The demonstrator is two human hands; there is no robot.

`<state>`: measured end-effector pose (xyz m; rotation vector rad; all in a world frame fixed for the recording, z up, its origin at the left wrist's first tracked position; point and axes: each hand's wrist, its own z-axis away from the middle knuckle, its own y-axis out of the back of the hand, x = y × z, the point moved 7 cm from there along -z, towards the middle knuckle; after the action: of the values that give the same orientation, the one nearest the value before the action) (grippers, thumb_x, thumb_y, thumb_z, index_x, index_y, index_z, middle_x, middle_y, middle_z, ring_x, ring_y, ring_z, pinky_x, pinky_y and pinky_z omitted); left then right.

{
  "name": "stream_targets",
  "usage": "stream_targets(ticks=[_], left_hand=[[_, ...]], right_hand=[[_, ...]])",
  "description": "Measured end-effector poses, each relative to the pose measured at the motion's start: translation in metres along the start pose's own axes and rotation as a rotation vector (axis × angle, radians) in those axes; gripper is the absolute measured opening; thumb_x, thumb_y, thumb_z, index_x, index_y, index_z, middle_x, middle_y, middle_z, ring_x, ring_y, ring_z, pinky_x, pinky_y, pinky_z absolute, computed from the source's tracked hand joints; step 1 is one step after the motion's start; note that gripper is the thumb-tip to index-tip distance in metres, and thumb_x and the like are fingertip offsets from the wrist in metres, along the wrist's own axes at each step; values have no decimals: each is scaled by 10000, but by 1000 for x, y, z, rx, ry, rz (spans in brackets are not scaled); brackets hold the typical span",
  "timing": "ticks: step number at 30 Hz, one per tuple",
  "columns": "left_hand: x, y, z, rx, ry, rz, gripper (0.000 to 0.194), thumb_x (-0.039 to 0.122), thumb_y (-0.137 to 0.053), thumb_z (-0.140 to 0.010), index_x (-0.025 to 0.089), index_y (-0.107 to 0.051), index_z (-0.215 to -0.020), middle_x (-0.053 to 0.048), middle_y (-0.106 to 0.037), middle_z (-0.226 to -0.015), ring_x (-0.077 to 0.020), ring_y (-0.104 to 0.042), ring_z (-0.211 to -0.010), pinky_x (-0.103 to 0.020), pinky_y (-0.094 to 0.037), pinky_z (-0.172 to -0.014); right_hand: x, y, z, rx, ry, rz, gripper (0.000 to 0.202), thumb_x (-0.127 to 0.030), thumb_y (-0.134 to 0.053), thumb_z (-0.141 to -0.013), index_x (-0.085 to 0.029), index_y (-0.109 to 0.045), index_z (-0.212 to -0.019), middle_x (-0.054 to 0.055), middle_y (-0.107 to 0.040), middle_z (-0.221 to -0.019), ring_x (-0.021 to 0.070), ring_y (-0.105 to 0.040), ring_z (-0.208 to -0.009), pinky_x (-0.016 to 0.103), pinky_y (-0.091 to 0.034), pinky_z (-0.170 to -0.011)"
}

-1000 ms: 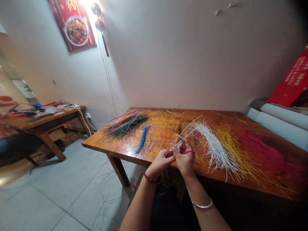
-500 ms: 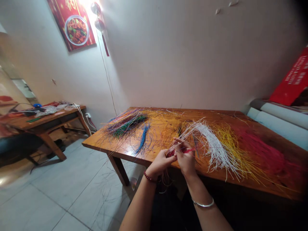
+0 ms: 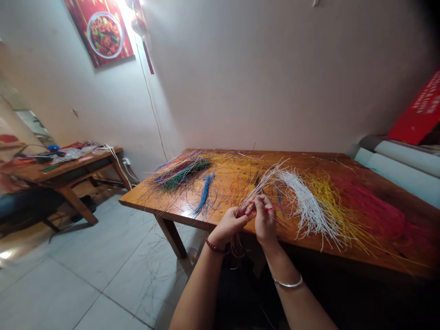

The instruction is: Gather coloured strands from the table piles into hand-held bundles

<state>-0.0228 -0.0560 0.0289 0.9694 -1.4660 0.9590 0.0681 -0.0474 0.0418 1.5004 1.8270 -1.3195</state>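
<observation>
A bundle of thin pale and reddish strands is gripped in my left hand, its loose ends fanning up over the table and hanging below the edge. Close beside it, my right hand pinches a red strand against the bundle. White strands lie in a curved heap to the right of my hands, with yellow strands and red strands beyond. A small blue bunch is left of my hands.
The wooden table also bears a mixed purple and green pile at its left end. Paper rolls and a red box are at the right. Another table with cables and bags stands far left.
My right hand has turned slightly and its fingers have closed in around the red strand. The bundle's upper ends have shifted a little, and the camera view has moved slightly.
</observation>
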Motion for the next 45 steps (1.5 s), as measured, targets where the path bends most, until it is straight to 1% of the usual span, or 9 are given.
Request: stream_targets(ticks=[6, 9, 13, 21, 26, 30, 33, 37, 45], left_hand=[[-3, 1, 0, 7, -15, 24, 428, 514, -646, -635, 136, -446, -614, 52, -298, -550, -46, -202, -508, -215, -162, -463], [0, 0, 0, -7, -39, 34, 416, 497, -648, -643, 128, -457, -617, 50, -305, -546, -46, -214, -509, -209, -177, -464], [2, -2, 0, -38, -23, 32, 412, 487, -660, -639, 133, -449, -636, 50, -322, -553, -47, -231, -510, -204, -189, -465], [-2, 1, -1, -17, -41, -5, 428, 515, -632, -653, 132, -446, -618, 52, -320, -548, -44, -218, -496, -202, -172, -450], [-3, 1, -2, -26, -37, -8, 408, 496, -638, -657, 121, -476, -649, 39, -361, -575, -49, -248, -513, -198, -186, -457], [-3, 0, -3, -33, -61, 16, 369, 446, -641, -679, 124, -464, -653, 40, -363, -591, -50, -249, -529, -199, -200, -476], [-5, 2, -3, -21, -59, 9, 354, 436, -639, -684, 126, -469, -664, 45, -357, -583, -49, -242, -520, -206, -193, -474], [-9, 4, -3, -27, -21, -19, 360, 447, -628, -689, 133, -456, -651, 58, -322, -551, -46, -224, -495, -213, -167, -460], [-7, 5, -4, -6, -40, -38, 381, 471, -618, -679, 131, -451, -638, 54, -321, -560, -46, -221, -505, -215, -157, -464]], right_hand=[[7, 1, -1, -15, -5, 1, 228, -379, -556, -802, -178, -476, -731, -38, -482, -547, 81, -452, -475, 207, -399, -505], [10, 2, -1, -1, 2, -31, 201, -348, -597, -767, -191, -477, -800, -42, -484, -607, 80, -458, -506, 199, -394, -503], [14, 0, -2, -29, -29, -57, 200, -368, -535, -812, -207, -456, -900, -48, -465, -587, 93, -459, -510, 212, -405, -512], [12, -3, -2, -40, -57, 10, 216, -345, -567, -788, -201, -503, -936, -34, -505, -661, 76, -442, -512, 190, -380, -484], [11, -5, -4, -68, -65, 65, 251, -341, -555, -792, -186, -554, -990, -43, -467, -597, 72, -399, -476, 190, -350, -459], [11, -5, -4, -80, -93, 42, 254, -342, -505, -797, -172, -565, -976, -36, -447, -585, 86, -399, -491, 205, -350, -475], [9, -5, 0, -88, -93, -75, 201, -287, -455, -784, -206, -495, -964, -47, -426, -592, 102, -426, -526, 218, -380, -527], [4, -6, 4, -82, -35, -175, 128, -221, -453, -743, -223, -409, -864, -46, -441, -640, 106, -436, -553, 234, -397, -568], [-2, -7, 6, -92, 17, -68, 68, -180, -529, -752, -193, -472, -786, -43, -454, -643, 89, -440, -578, 210, -371, -575]])
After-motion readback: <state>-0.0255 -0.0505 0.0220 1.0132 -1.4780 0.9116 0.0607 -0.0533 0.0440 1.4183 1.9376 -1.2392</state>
